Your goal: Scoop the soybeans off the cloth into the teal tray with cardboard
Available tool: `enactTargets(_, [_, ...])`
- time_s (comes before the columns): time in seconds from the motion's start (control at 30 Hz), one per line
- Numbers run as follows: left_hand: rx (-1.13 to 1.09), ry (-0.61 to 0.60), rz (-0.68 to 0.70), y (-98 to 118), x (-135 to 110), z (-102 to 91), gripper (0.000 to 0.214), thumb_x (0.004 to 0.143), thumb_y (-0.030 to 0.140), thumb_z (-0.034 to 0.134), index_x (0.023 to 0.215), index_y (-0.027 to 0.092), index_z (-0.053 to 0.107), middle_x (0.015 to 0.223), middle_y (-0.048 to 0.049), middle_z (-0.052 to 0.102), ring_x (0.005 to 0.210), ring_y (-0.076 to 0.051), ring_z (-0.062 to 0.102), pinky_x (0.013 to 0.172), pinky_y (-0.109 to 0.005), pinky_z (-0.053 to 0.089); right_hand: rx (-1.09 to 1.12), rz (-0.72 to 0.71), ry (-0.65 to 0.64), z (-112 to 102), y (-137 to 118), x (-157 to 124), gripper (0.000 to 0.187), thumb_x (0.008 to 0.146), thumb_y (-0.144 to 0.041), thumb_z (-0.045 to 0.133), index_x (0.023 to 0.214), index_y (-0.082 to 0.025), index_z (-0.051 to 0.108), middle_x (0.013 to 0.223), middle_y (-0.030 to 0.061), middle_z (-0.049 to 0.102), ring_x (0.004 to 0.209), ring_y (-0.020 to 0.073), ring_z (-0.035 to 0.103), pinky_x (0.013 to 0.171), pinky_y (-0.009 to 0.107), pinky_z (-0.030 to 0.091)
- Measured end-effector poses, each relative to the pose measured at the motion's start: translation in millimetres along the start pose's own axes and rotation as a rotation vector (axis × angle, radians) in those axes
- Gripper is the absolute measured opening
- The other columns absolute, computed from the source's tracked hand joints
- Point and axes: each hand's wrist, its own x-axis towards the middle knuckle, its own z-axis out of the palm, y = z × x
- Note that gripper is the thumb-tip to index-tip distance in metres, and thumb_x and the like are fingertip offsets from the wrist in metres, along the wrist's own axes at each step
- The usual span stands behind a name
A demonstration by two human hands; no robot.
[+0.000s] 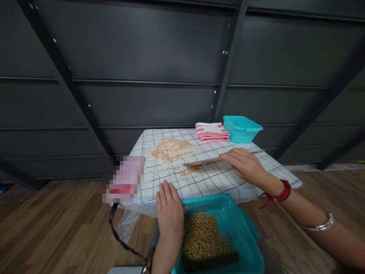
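Observation:
My left hand grips the near-left rim of a teal tub that holds a heap of tan beans at the table's front edge. My right hand lies palm down, fingers together, on a long flat brown cardboard strip resting on the checked tablecloth. A small clump of beans sits against the strip's left end. Farther back lies a wider scatter of beans.
A folded pink-and-white striped cloth and an empty teal tub stand at the table's far right corner. A blurred pink item lies on the left edge with a black strap hanging down. Dark metal wall behind, wooden floor around.

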Motion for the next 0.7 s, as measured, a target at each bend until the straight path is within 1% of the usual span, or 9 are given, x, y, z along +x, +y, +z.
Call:
enactTargets(0.13, [-0.011, -0.018, -0.004, 1.4, 0.4, -3.8, 0.058, 0.068, 0.019, 0.061, 0.12, -0.003, 0.047, 0.13, -0.0282, 0.042, 0.121, -0.035, 0.04, 0.099, -0.047, 0.037, 0.025, -0.023, -0.009, -7.4, -2.9, 2.7, 0.042, 0.071, 0.003, 0.035, 0.103, -0.017, 0.053, 0.079, 0.0037, 0.063, 0.074, 0.0156, 0.054, 0.065, 0.029, 0.044])
enactTargets(0.23, [-0.033, -0.007, -0.004, 0.8, -0.2, -2.1, 0.055, 0.07, 0.019, 0.058, 0.12, -0.002, 0.046, 0.131, -0.0282, 0.042, 0.122, -0.035, 0.039, 0.099, -0.048, 0.036, 0.026, 0.012, -0.004, -11.1, -1.1, 2.8, 0.043, 0.071, 0.003, 0.034, 0.103, -0.018, 0.054, 0.078, 0.0031, 0.062, 0.074, 0.0152, 0.054, 0.066, 0.029, 0.044])
enactTargets(0.4, [-0.012, 0.035, 0.022, -1.5, -1.0, 3.4, 0.055, 0.074, 0.022, 0.052, 0.124, 0.001, 0.042, 0.131, -0.0275, 0.042, 0.124, -0.034, 0.037, 0.098, -0.051, 0.036, -0.013, 0.058, -0.014, -8.7, 10.6, 6.5, 0.042, 0.07, 0.002, 0.035, 0.102, -0.017, 0.056, 0.079, 0.0047, 0.062, 0.076, 0.0164, 0.054, 0.065, 0.03, 0.044])
enactTargets(0.5, [-0.012, 0.024, 0.021, -1.0, -0.4, 1.4, 0.055, 0.072, 0.021, 0.054, 0.122, -0.001, 0.044, 0.13, -0.0281, 0.042, 0.122, -0.035, 0.039, 0.098, -0.049, 0.037, -0.032, 0.065, -0.01, -7.5, 14.3, 9.8, 0.042, 0.07, 0.002, 0.035, 0.102, -0.016, 0.056, 0.08, 0.005, 0.062, 0.076, 0.0164, 0.054, 0.066, 0.03, 0.043])
enactTargets(0.6, [-0.006, 0.003, 0.003, 0.3, 0.1, -2.3, 0.056, 0.069, 0.018, 0.058, 0.119, -0.003, 0.047, 0.13, -0.0287, 0.043, 0.121, -0.036, 0.04, 0.098, -0.048, 0.037, -0.043, 0.038, -0.003, -9.4, 8.1, 9.9, 0.04, 0.072, 0.002, 0.034, 0.099, -0.016, 0.056, 0.078, 0.0044, 0.063, 0.075, 0.0158, 0.054, 0.065, 0.029, 0.043])
enactTargets(0.7, [0.003, 0.01, 0.0, 0.9, 0.4, -4.1, 0.055, 0.069, 0.018, 0.058, 0.12, -0.001, 0.047, 0.13, -0.0269, 0.043, 0.121, -0.035, 0.041, 0.098, -0.047, 0.038, -0.057, -0.019, 0.005, -13.7, -4.1, 4.2, 0.037, 0.074, 0.002, 0.034, 0.096, -0.017, 0.056, 0.076, 0.0037, 0.063, 0.072, 0.0147, 0.054, 0.063, 0.028, 0.042])
